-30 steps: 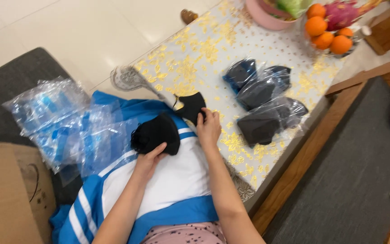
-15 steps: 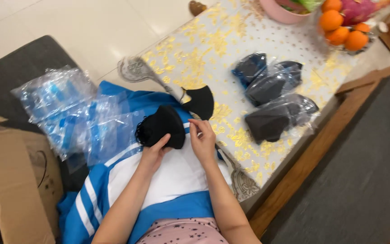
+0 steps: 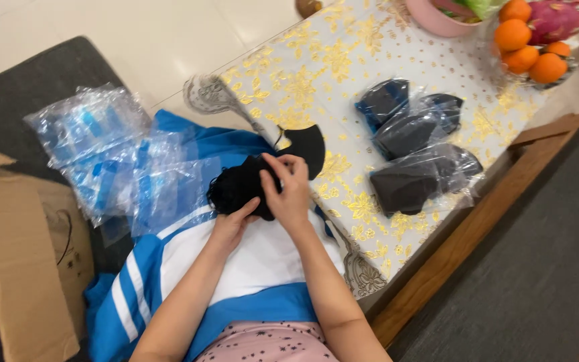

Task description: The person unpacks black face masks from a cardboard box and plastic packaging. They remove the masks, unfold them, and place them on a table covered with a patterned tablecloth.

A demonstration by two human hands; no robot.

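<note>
Seemingly soft and light, the bundle of black fabric masks [image 3: 239, 188] lies on a blue and white garment [image 3: 189, 268] at the edge of the gold-flowered table [image 3: 343, 60]; it looks limp, best pinched at an edge or ear loop. The left hand [image 3: 230, 226] cups it from below, fingers curled. The right hand [image 3: 289, 191] pinches its upper edge with closed fingertips. Clear-bagged black masks [image 3: 410, 151] lie near.

1. The right hand [image 3: 288, 194] covers part of the black masks [image 3: 236, 188].
2. The pink bowl [image 3: 437, 17] is cut off at the top edge.
3. The cardboard box [image 3: 15, 268] runs off the left edge.
4. The bags [image 3: 417, 154] blur what is inside.
</note>
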